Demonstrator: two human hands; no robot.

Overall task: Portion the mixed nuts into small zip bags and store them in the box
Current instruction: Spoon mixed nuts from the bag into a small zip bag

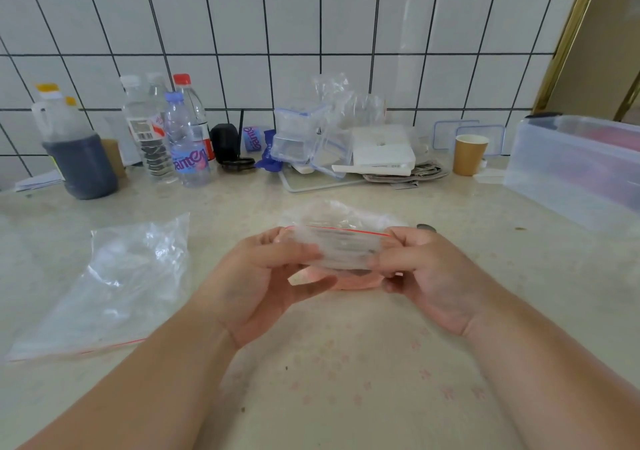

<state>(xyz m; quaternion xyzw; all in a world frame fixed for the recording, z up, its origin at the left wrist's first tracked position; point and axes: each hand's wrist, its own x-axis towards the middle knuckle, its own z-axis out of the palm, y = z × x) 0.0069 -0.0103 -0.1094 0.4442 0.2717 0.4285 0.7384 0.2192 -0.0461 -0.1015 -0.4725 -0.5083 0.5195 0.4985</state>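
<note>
small zip bag (341,247) is held above the tabletop (346,380) centre; left hand (263,276) and right hand (429,276) fingers pinch its ends. film is light, limp, slippery (grip at the red seal).

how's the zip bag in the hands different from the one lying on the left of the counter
The held bag is pinched at its ends by the left hand and right hand, off the counter; the left bag lies flat, untouched. The held bag looks smaller than the left bag. Both are clear plastic with a red zip line.
</note>
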